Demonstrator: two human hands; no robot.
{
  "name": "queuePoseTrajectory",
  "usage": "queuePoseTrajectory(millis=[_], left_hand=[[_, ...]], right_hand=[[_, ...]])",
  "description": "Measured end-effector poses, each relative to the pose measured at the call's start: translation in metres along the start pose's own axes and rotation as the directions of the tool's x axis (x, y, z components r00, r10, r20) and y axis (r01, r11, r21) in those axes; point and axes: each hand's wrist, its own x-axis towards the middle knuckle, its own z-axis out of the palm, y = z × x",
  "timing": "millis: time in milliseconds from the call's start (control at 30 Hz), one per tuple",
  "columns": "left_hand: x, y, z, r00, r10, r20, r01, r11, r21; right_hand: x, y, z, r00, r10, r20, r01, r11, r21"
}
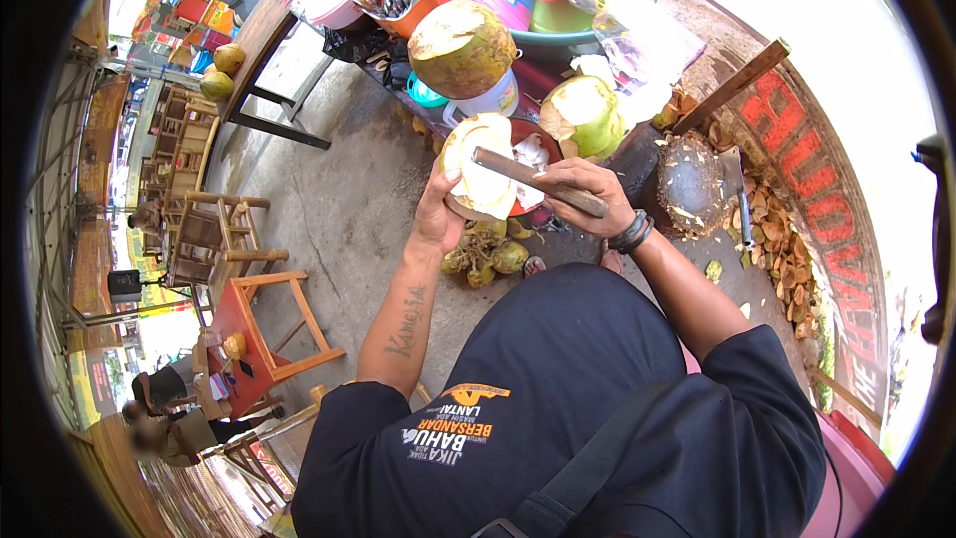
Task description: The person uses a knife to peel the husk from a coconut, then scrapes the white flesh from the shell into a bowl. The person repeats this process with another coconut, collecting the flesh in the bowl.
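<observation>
My left hand (438, 213) holds a piece of cut young coconut (470, 164) with its white flesh turned up. In my right hand (594, 194) is a long, flat, brownish tool (534, 179), perhaps a coconut scraper; its far end lies over the white flesh. Whether the tip touches the flesh I cannot tell. Just beyond sits a red bowl (549, 142) with white coconut flesh (530, 153) in it, partly hidden by my hand and the coconut. Near the bowl are a trimmed green coconut (586, 116) and a larger one (463, 48) on top of a clear plastic jug (489, 97).
A chopping stump (691, 183) stands at right, a cleaver (739, 190) at its edge, husk pieces (784, 254) beyond. Green coconuts (497, 254) lie on the floor below my hands. An orange holder (418, 11) carries straws and spoons. Two people are by a red table (250, 347).
</observation>
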Motion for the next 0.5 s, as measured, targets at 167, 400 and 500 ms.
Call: queuePoseTrajectory(millis=[167, 400, 500], left_hand=[[0.001, 0.001, 0.001, 0.999, -0.032, 0.018, 0.032, 0.999, 0.004], [0.009, 0.012, -0.004, 0.998, 0.021, 0.059, -0.028, 0.994, 0.106], [0.012, 0.013, -0.003, 0.995, 0.010, 0.101, -0.019, 0.995, 0.093]], right_hand=[[0.005, 0.009, -0.003, 0.988, 0.146, 0.047, -0.151, 0.980, 0.127], [-0.006, 0.003, -0.036, 0.984, 0.169, 0.054, -0.174, 0.981, 0.083], [-0.002, 0.002, -0.022, 0.912, 0.392, 0.123, -0.410, 0.843, 0.348]])
